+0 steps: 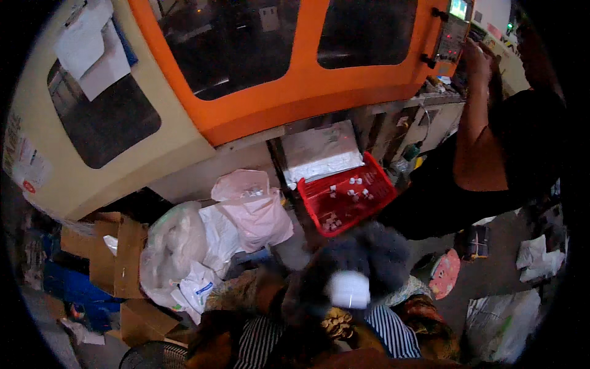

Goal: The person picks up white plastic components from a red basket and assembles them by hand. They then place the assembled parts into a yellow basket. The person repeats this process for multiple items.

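Note:
In front of me at the lower middle is a white, rounded, cylinder-like piece [349, 289] with a bright shine on it. Behind and around it spreads a dark grey, fuzzy mass [362, 252], gloves or cloth; blur and poor light hide which. My hands are at this spot, but their fingers cannot be made out, nor which hand bears the white piece. Black-and-white striped fabric [393, 332] shows to both sides below. Just under the white piece lies a bunched golden-brown thing [338, 323], too dim to name.
A red tray [319, 212] with several small white pieces lies ahead, below an orange-and-cream machine [258, 107]. Pink and white bags [255, 215] and cardboard boxes [117, 258] stand left. A person in black [491, 147] reaches to the machine's panel at right. A red patterned round thing [444, 273] lies near.

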Demonstrator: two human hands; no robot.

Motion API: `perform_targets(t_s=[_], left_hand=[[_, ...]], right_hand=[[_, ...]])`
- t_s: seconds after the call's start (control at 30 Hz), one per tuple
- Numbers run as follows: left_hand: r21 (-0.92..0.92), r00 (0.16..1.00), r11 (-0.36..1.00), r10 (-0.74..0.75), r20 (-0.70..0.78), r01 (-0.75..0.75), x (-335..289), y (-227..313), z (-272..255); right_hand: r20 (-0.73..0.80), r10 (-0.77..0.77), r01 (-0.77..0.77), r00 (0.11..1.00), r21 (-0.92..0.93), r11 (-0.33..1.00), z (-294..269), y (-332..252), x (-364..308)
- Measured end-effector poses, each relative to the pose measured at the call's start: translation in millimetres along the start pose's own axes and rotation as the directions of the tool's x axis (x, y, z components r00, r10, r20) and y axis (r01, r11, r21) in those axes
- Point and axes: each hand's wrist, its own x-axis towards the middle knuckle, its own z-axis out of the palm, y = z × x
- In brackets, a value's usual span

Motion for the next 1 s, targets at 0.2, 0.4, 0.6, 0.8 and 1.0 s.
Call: perform_targets(t_s=[0.2, 0.4, 0.6, 0.8, 1.0], left_hand=[[0.169, 0.998, 0.986, -0.001, 0.069, -0.011, -24.5, -5.3, 12.5], [0.283, 0.996, 0.955, 0.085, 0.014, -0.086, -23.0, -1.4, 17.0], [0.534, 0.938, 0.839, 0.259, -0.230, -0.101, 6.0, 6.1, -8.1], [0.774, 0.875, 0.630, 0.406, -0.262, -0.060, 21.7, 3.7, -14.6], [0.752, 0.877, 0.653, 0.411, -0.250, -0.092, 14.9, -7.3, -28.6]], right_hand=[[0.041, -0.053, 0.050, 0.998, 0.075, 0.996, 4.8, -8.1, 20.2], [0.010, 0.006, -0.007, 1.000, 0.131, 0.991, 9.5, -10.0, 20.7], [-0.062, 0.392, -0.347, 0.918, 0.351, 0.870, 31.6, -1.3, 7.5], [0.052, 0.697, -0.666, 0.715, 0.351, 0.658, 61.4, 13.9, -6.0], [-0.024, 0.633, -0.581, 0.774, 0.369, 0.725, 80.4, 14.7, -12.1]])
